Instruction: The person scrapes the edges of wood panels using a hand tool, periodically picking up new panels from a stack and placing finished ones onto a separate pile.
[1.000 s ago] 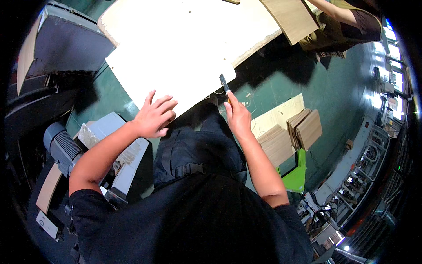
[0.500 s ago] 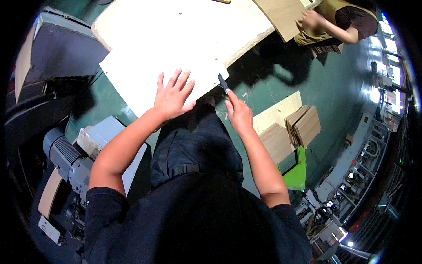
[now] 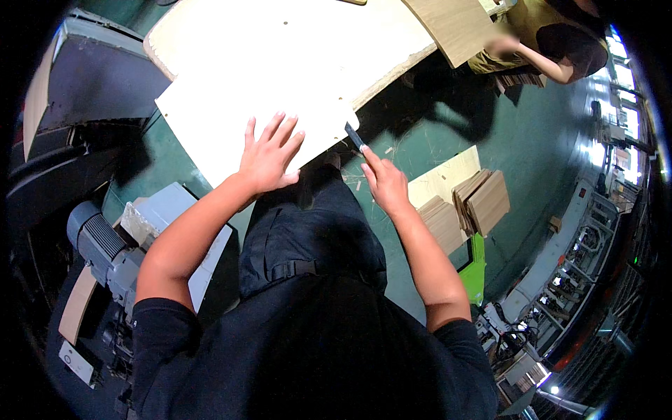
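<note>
Pale, smooth matt plywood sheet [image 3: 266, 105]; dark matt blade tool [image 3: 354, 136]; glossy green painted floor [image 3: 434, 133]; brown wood veneer stacks [image 3: 469, 206].

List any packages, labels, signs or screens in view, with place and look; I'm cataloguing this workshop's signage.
Plate or label: small pale rectangle, lower left, on the side of the grey machine; its print is too small to make out.
No packages, signs or screens can be made out elsewhere.

Not much to report here tbh, just one small white rectangular label plate [image 3: 75, 364] stuck on the grey machine [image 3: 105, 252] at the lower left, near the frame's edge. Can't spot any packages, signs or screens anywhere else.
</note>
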The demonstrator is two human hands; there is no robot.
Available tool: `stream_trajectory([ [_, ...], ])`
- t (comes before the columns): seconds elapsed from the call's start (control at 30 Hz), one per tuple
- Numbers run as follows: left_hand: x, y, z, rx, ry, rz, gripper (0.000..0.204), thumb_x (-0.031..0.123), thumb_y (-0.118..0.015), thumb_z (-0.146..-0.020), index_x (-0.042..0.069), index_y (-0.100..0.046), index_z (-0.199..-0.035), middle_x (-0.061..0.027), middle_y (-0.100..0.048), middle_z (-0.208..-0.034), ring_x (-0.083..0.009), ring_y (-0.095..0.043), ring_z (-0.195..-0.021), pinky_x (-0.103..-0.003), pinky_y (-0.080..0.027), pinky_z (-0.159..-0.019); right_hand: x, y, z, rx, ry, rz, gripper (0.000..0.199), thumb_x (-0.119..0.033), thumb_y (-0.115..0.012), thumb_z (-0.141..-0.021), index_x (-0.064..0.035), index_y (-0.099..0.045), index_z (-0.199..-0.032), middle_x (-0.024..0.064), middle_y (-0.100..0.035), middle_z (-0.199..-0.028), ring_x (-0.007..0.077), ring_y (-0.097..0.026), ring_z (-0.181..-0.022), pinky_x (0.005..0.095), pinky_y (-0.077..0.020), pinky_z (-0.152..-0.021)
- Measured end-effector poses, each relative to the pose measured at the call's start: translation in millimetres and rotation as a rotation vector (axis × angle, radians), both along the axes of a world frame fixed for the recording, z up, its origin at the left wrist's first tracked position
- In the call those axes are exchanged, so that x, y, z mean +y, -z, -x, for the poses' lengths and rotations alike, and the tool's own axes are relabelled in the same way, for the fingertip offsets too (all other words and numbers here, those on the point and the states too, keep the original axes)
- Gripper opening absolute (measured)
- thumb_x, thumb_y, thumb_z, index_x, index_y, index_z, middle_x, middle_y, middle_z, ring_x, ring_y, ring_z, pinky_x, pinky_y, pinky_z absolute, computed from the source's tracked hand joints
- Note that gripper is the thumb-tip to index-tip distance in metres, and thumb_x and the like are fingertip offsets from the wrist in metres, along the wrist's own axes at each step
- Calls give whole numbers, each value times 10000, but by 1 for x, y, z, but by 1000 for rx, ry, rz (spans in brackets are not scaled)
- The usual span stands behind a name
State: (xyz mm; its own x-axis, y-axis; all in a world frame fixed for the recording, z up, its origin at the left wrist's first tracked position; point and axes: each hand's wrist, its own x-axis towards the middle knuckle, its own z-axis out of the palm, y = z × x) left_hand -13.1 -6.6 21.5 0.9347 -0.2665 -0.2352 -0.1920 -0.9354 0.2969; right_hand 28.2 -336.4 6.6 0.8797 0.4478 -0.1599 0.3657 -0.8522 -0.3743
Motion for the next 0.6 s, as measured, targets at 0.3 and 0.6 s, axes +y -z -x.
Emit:
stream_trajectory([
  [0.3,12,-6,15,51,53,-4,911,450,-843,-751,211,-511,-1565,-90,-324,-1739,-312,-210,-1640,-747,-107,-1260,-12,2,-37,-46,-29,16,456,-297,-710,-1028,-302,-625,-1475,142,-691,-886,395,-706,-810,524,-569,-691],
  [0.6,37,-15,19,116,194,71,911,373,-849,-701,195,-541,-1540,-71,-345,-1738,-298,-217,-1648,-714,-79,-1303,3,-1,0,283,460,-286,544,-336,-802,-958,-80,-610,-1399,213,-745,-1048,397,-748,-913,451,-588,-818],
])
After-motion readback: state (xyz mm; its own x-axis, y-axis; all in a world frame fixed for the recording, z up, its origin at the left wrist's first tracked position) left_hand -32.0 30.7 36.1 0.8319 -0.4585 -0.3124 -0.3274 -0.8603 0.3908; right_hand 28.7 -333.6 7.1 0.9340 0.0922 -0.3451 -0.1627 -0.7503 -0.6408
